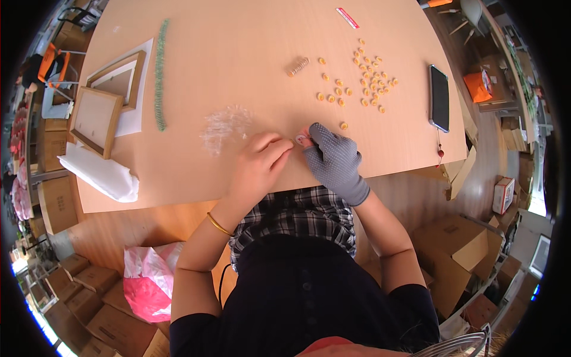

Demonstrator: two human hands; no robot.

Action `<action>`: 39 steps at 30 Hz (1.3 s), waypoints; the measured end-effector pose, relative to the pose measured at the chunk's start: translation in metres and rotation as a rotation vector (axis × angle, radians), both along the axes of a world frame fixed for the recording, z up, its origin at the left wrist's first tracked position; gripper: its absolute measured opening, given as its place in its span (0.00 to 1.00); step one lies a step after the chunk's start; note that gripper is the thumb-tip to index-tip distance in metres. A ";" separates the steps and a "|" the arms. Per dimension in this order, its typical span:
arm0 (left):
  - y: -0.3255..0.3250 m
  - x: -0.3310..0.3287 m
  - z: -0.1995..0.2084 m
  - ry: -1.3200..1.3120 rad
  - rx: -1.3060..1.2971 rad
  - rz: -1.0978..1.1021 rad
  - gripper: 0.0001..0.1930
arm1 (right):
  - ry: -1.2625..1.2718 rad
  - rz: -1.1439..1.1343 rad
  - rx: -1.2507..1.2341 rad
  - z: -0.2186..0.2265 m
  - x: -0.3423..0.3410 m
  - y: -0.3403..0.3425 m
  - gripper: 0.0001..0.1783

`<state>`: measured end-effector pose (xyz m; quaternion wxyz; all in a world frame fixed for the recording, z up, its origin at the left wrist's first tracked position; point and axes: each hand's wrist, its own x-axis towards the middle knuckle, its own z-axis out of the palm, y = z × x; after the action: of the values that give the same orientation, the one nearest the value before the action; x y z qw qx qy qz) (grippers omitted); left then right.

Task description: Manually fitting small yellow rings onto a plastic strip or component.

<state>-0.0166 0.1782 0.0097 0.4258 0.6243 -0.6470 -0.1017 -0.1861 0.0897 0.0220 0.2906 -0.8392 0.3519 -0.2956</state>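
A black smartphone (439, 98) lies on the table (238, 59), far right; two wooden picture frames (95, 121) overlap at the left. A pink-and-white plastic bag (147, 285) sits beside cardboard boxes (122, 329) below.

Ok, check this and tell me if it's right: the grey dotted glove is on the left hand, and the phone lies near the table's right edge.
Not quite: the head view shows the grey dotted glove on the right hand; the left hand is bare. The phone does lie near the right edge of the table.
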 end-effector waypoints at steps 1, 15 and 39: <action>-0.001 0.000 -0.001 -0.003 -0.004 -0.010 0.06 | -0.002 0.009 -0.011 -0.001 0.001 -0.001 0.03; -0.003 0.005 0.007 -0.088 0.042 -0.140 0.11 | 0.059 0.076 0.065 0.012 0.010 -0.010 0.04; -0.003 0.003 0.009 -0.071 0.045 -0.136 0.11 | 0.021 0.062 0.240 0.011 0.008 -0.010 0.05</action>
<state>-0.0132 0.1756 0.0189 0.3803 0.5916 -0.7002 -0.1227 -0.1779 0.0799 0.0333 0.3942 -0.8119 0.3618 -0.2334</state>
